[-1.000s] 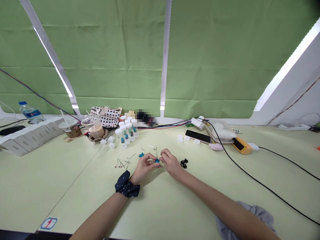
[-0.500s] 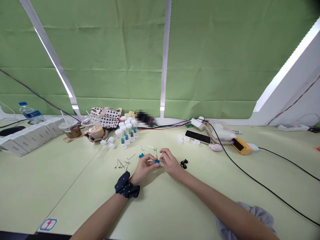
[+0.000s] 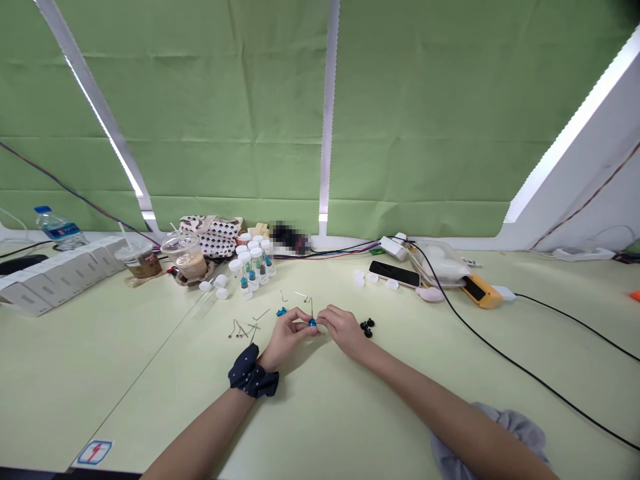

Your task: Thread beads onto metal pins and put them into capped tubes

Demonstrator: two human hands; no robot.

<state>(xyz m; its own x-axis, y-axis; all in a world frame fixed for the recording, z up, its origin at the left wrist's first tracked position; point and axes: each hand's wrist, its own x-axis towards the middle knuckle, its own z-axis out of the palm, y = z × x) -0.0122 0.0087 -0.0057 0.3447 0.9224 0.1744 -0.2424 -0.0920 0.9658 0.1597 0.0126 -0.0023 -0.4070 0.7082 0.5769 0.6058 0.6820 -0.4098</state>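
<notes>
My left hand (image 3: 287, 333) and my right hand (image 3: 343, 327) meet over the pale green table (image 3: 125, 373), fingers pinched together on a small blue component (image 3: 312, 323) with a thin wire lead sticking up. A dark scrunchie (image 3: 253, 377) sits on my left wrist. Just left of my hands lie another blue piece (image 3: 282, 311) and several loose wire-legged parts (image 3: 245, 328). A few small black pieces (image 3: 367, 326) lie right of my right hand.
Small capped vials (image 3: 251, 265) and loose white caps stand behind my hands. Two drink cups (image 3: 185, 253), white boxes (image 3: 50, 273) and a water bottle (image 3: 55, 227) are at the back left. A phone (image 3: 395, 273), a yellow device (image 3: 480, 291) and black cables (image 3: 525, 370) lie to the right.
My hands have stayed together on the blue component; my right fingers have closed in slightly. The view has shifted a little.
</notes>
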